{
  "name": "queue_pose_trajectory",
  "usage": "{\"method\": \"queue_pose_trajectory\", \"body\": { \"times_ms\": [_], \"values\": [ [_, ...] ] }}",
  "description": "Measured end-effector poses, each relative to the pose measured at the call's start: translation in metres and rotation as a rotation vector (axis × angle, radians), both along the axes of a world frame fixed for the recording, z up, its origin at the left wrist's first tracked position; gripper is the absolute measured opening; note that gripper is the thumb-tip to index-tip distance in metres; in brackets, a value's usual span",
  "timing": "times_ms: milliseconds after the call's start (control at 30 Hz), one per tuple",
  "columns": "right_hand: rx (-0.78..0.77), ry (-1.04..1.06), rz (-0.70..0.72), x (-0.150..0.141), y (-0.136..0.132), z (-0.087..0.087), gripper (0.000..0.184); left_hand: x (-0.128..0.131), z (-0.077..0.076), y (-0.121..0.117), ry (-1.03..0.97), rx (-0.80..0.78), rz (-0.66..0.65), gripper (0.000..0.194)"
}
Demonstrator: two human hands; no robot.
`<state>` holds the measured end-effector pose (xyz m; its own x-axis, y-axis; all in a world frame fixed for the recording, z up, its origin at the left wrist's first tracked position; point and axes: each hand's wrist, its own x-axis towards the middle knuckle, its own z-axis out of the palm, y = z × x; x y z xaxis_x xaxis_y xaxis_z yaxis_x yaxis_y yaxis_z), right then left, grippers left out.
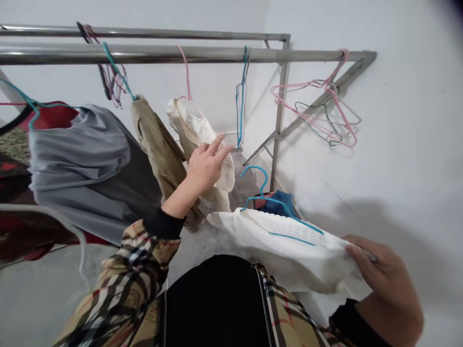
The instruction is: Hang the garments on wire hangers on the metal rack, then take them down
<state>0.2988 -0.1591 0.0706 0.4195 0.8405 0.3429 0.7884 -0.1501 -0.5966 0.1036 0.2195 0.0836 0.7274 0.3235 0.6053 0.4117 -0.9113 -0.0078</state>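
Observation:
My right hand point(387, 274) pinches the right end of a white garment point(300, 255), which has a blue hanger point(263, 188) inside it. The hanger's hook points up, free of any rail. My left hand point(208, 166) is raised with its fingers stretched out, in front of a cream garment point(226, 166). I cannot tell whether the fingertips touch the cloth. That cream garment hangs from a pink hanger point(187, 72) on the front rail. Just left of it, an olive-brown garment point(154, 144) hangs from a teal hanger point(119, 72).
Two metal rails point(217, 54) cross the top, joined to a slanted end frame point(280, 115). Bare pink hangers point(325, 111) dangle at the right end. Blue hangers point(239, 106) hang mid-rail. A grey garment point(79, 159) hangs at left; blue cloth point(280, 202) lies low behind.

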Motion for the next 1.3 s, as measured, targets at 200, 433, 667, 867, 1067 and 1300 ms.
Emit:
{"method": "queue_pose_trajectory", "body": {
  "times_ms": [200,433,667,867,1067,1300],
  "values": [
    [0.046,-0.098,-0.115,-0.014,-0.002,0.014,0.025,-0.012,0.001,0.032,0.078,0.016,0.106,0.026],
    [0.301,-0.3,-0.163,-0.049,0.063,0.005,0.026,-0.057,0.0,0.046,0.045,-0.002,0.096,0.021],
    [0.432,-0.351,-0.247,-0.082,0.179,0.023,0.036,-0.098,0.002,0.051,0.016,0.049,0.086,0.026],
    [0.412,-0.328,-0.305,-0.091,0.284,0.065,0.048,-0.117,0.001,0.055,0.002,0.075,0.042,0.027],
    [0.121,-0.247,-0.28,-0.111,0.324,0.055,0.04,-0.126,-0.007,0.062,-0.003,0.081,0.022,0.033],
    [0.139,-0.139,-0.14,-0.125,0.315,0.015,0.035,-0.127,-0.012,0.045,-0.128,0.047,-0.019,0.041]
  ]
}}
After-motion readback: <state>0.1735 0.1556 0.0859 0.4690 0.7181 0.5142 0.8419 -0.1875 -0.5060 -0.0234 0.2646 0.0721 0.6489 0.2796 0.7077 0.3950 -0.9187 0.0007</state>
